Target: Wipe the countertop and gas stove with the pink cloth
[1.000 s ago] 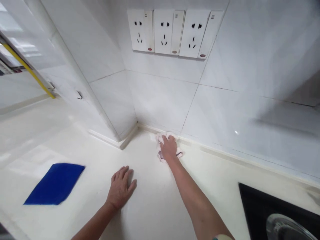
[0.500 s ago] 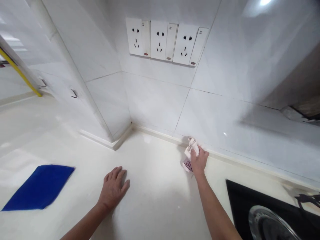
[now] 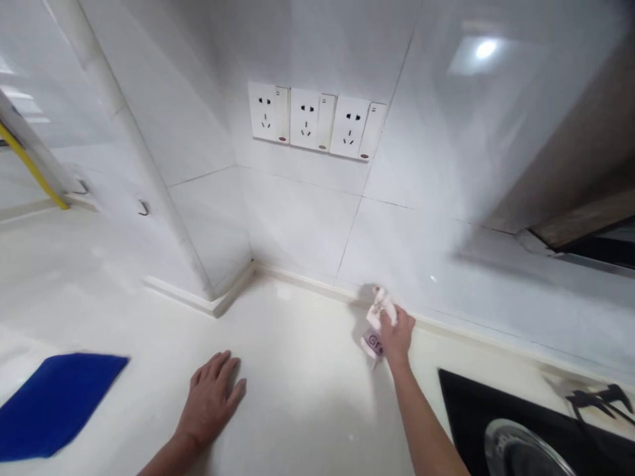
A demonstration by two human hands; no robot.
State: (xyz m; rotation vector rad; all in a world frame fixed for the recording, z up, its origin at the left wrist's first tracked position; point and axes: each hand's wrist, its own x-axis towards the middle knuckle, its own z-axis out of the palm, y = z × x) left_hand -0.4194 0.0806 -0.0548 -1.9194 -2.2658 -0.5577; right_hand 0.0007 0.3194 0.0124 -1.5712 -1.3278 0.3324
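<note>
My right hand (image 3: 398, 337) is closed around a crumpled pale pink cloth (image 3: 381, 309) at the back edge of the white countertop (image 3: 297, 390), close to the tiled wall. Purple lettering shows on the part of the cloth that hangs below the fingers. My left hand (image 3: 211, 400) rests palm down on the counter with its fingers stretched out and the thumb apart, holding nothing. Off to its left lies a flat blue cloth or mat (image 3: 57, 400).
A black cooktop (image 3: 469, 410) with a round burner sits at the lower right, with a dark metal stand (image 3: 598, 400) behind it. Three sockets (image 3: 315, 122) are on the tiled wall. A wall corner (image 3: 213, 307) juts out at left, with small hooks. A range hood (image 3: 590, 211) hangs at upper right.
The whole view has tilted up and turned slightly right, so the sockets appear lower. My right hand still grips the pink cloth at the wall edge; my left hand stays flat.
</note>
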